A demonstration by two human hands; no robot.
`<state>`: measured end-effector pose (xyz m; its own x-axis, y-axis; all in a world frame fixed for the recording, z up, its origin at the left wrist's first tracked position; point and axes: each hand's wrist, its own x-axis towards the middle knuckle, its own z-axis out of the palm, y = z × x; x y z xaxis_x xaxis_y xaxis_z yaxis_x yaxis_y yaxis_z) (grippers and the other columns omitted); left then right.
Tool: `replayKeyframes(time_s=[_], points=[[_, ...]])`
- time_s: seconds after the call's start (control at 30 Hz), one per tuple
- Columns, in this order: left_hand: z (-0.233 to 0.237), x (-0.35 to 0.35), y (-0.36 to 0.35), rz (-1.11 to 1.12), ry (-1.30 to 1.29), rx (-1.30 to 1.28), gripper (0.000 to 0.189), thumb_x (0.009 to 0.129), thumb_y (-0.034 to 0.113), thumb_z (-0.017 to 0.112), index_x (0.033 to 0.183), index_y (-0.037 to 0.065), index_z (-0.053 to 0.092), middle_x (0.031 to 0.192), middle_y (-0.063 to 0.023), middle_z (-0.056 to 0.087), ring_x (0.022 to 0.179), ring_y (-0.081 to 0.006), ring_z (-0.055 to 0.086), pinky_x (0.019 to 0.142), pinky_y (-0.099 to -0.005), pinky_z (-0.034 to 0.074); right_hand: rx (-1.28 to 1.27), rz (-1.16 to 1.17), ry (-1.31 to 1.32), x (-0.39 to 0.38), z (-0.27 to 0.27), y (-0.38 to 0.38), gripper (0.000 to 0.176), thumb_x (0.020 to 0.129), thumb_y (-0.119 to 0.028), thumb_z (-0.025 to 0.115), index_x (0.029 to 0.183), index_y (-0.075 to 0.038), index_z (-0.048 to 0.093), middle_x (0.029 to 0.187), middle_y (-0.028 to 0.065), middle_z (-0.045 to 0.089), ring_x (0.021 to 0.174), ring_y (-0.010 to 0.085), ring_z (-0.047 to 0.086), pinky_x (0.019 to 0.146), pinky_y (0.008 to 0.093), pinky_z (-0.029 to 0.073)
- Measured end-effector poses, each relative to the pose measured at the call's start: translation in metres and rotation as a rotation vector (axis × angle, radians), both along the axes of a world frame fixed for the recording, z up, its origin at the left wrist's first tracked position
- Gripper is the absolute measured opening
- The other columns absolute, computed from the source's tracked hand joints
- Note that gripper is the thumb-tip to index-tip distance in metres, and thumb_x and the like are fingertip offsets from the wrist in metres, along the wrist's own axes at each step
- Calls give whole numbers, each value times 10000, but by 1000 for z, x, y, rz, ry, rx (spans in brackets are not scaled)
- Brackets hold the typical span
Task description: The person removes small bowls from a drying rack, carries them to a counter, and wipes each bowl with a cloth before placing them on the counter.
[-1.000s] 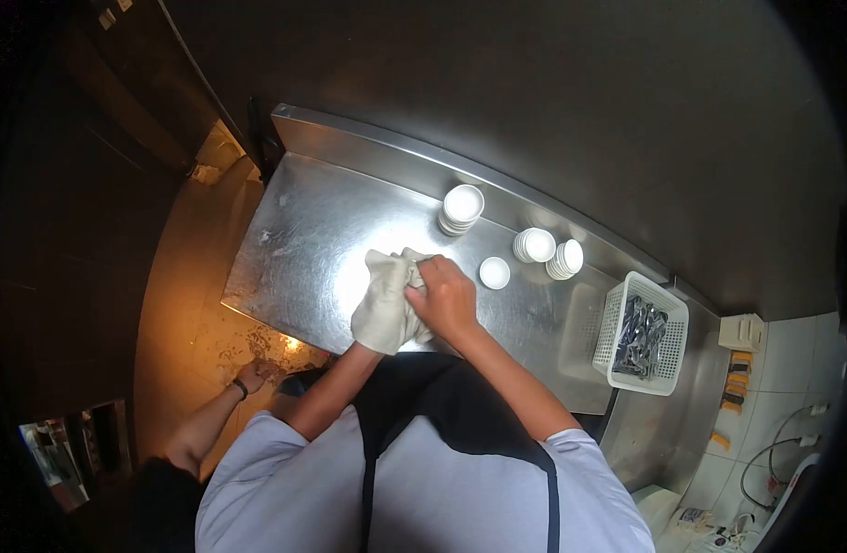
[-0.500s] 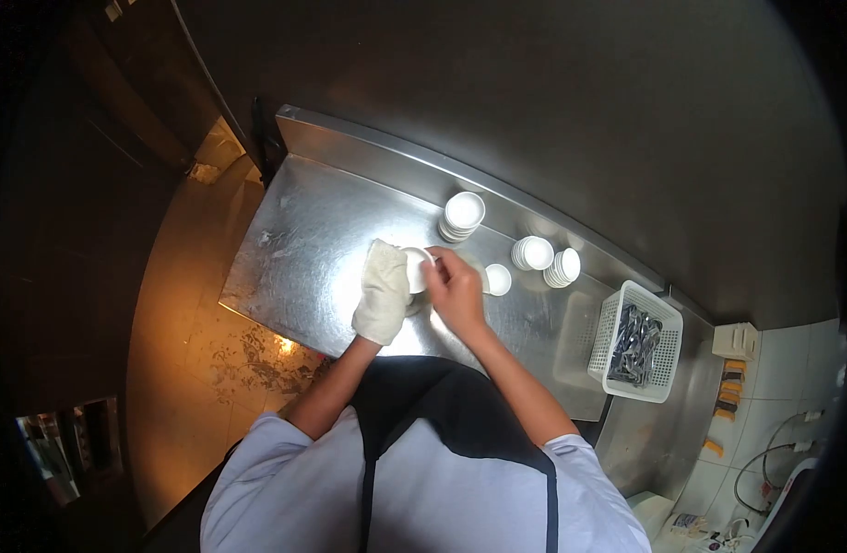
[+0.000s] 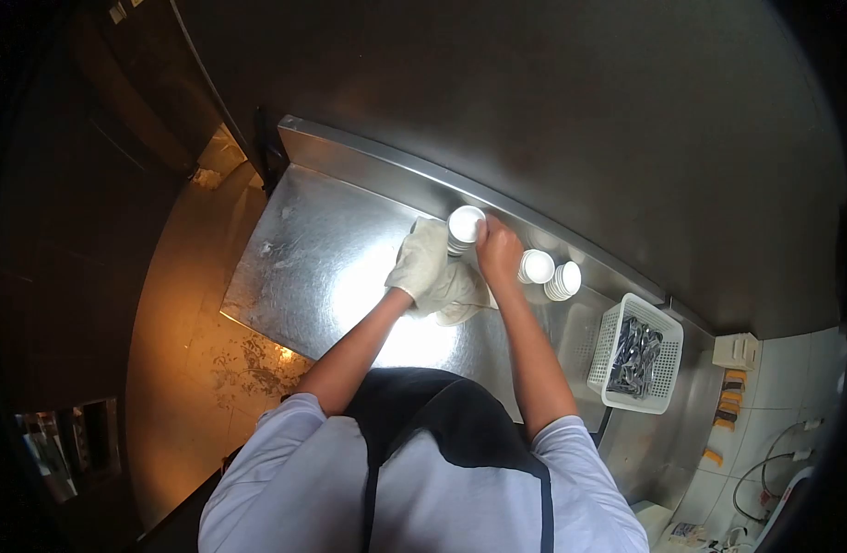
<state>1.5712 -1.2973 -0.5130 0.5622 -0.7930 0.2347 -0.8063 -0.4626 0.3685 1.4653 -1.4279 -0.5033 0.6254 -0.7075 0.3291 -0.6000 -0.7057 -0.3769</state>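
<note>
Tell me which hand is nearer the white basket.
Right. The right hand is at the leftmost bowl stack, left of the basket; the left hand, wrapped in cloth, is farther left.

the head camera looks steeply down at the steel counter (image 3: 303,230).

"What is the wide silver-grey surface (image 3: 303,230) made of?"
"Metal, by its look: smooth and glossy, with bright glare and faint scuffs toward the left."
"And the stacked round white dishes (image 3: 466,224)?"
"Smooth, glossy; ceramic or plastic, I can't tell."
"The crumpled off-white cloth (image 3: 419,263)?"
"Matt, soft-looking fabric."
"The white rectangular basket (image 3: 607,346) at right?"
"Perforated plastic, around shiny metallic utensils (image 3: 636,355)."
"The black apron (image 3: 409,405)?"
"Dull, matt cloth."
</note>
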Motion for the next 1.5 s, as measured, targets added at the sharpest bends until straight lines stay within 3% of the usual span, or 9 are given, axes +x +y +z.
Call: replayKeyframes(time_s=[0.27,0.4,0.53,0.63,0.83,0.97,1.17,1.33,1.5], points=[[7,-10,-19,8,-203,123,131,751,62,727,861,-2,752,818,-169,725,762,-299,768,576,-387,625,-20,9,23,6,-21,-9,295,1040,-269,576,883,-46,688,752,252,709,679,462,702,620,574,550],[13,-5,-17,-27,24,110,148,806,76,705,895,-36,740,836,-208,722,805,-352,772,600,-389,626,-12,18,8,6,-12,-6,329,1050,-279,563,851,-38,668,748,250,708,669,461,699,615,573,547],[17,-1,19,-73,87,-92,208,863,106,699,1047,21,651,963,-182,681,796,-338,717,655,-414,619,32,59,-174,-22,-1,-4,308,1032,-293,601,1061,-18,736,889,250,742,790,446,724,711,557,564],[35,2,69,-138,220,-260,279,958,251,657,1138,41,620,1024,-160,672,939,-317,701,839,-409,600,218,-8,62,-71,2,5,316,978,-268,676,1145,-7,736,1109,257,732,996,417,716,822,523,570],[80,11,153,-39,419,-451,366,947,303,692,1211,60,621,1110,-132,682,1019,-290,690,897,-408,579,17,171,254,-140,-44,46,309,825,-186,812,1080,-29,737,1384,203,627,1262,393,587,1001,473,521],[99,15,179,37,439,-539,427,939,337,716,1260,72,621,1167,-114,688,1073,-271,683,936,-407,566,73,108,183,-154,-58,61,227,787,-138,829,960,-12,754,1350,193,652,1241,404,603,1019,481,517],[71,-3,154,-33,196,-219,555,915,416,753,1346,98,604,1253,-96,687,1147,-251,667,986,-407,541,125,67,-25,-152,-28,71,196,823,-166,824,946,-21,777,1407,179,634,1263,383,606,1024,457,519],[80,-76,99,-75,2389,-926,414,1071,465,493,1155,89,643,1143,-71,708,1074,-251,695,859,-413,607,258,390,-214,-112,92,113,243,864,-208,826,1040,-46,787,1419,150,638,1286,358,615,1054,437,511],[102,-78,109,-65,2331,-1050,375,1055,410,558,1153,56,634,1117,-137,705,1012,-284,713,812,-474,640,739,286,-515,-116,38,73,387,957,-226,696,1294,-35,706,1475,192,586,1349,370,569,1119,444,475]])
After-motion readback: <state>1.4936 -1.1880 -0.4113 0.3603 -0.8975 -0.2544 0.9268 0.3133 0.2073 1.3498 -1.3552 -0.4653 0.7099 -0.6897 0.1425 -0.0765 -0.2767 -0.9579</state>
